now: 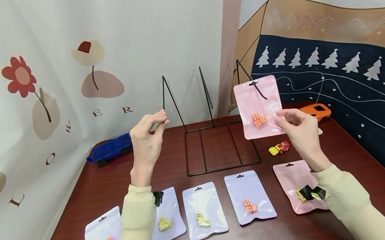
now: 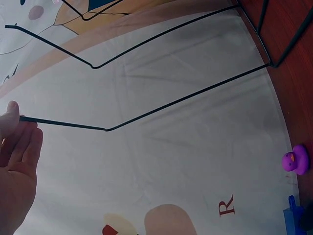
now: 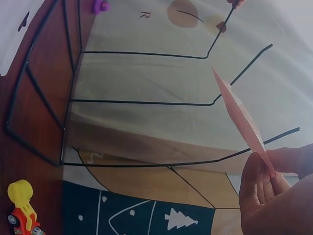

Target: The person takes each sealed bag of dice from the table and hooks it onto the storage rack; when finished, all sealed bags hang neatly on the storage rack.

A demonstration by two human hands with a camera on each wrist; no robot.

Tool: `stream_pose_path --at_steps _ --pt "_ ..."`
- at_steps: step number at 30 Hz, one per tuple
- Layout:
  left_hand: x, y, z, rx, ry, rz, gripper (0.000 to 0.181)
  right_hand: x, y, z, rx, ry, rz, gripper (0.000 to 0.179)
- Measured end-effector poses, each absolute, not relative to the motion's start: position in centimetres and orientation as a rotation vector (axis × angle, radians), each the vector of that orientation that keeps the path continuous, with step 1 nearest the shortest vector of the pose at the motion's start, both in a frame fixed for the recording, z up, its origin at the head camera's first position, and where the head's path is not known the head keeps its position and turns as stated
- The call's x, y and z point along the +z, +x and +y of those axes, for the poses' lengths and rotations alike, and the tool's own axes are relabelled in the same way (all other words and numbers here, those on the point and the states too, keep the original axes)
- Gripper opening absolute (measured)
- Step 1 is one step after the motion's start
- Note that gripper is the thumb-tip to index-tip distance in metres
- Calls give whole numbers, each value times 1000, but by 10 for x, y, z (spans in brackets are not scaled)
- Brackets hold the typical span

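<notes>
A black wire rack (image 1: 224, 169) with three upright arms stands on the table. The tip of its left arm is pinched between the thumb and fingers of my left hand (image 1: 148, 140), also seen in the left wrist view at the wire's end (image 2: 63, 123). My right hand (image 1: 302, 131) grips the lower right edge of a pink zip bag (image 1: 247, 106) with orange dice (image 1: 259, 119) in it. The right arm's prong pokes through the bag's hang hole, its tip showing in front. Edge-on in the right wrist view, the bag (image 3: 239, 115) slants across that prong.
Several flat bags lie along the front: pale ones (image 1: 202, 192) with yellow or orange dice, and a pink one (image 1: 290, 172) partly behind my right wrist. Toys stand around: a blue truck (image 1: 111, 148), a red-yellow car (image 1: 279, 148), an orange car (image 1: 317, 110), a purple duck (image 2: 296, 160).
</notes>
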State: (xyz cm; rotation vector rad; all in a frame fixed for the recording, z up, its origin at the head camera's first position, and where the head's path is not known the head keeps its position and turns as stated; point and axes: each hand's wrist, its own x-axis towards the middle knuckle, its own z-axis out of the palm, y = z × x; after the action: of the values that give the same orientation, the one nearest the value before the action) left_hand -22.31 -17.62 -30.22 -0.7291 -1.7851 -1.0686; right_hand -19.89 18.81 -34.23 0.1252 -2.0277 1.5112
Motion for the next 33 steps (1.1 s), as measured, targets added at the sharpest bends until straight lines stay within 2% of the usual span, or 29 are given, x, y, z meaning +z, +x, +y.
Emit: stream_pose_path --at_steps 33 --pt "-300 -221 -177 -1016 -732 -1801 12 -324 -250 165 1677 33 -1990 21"
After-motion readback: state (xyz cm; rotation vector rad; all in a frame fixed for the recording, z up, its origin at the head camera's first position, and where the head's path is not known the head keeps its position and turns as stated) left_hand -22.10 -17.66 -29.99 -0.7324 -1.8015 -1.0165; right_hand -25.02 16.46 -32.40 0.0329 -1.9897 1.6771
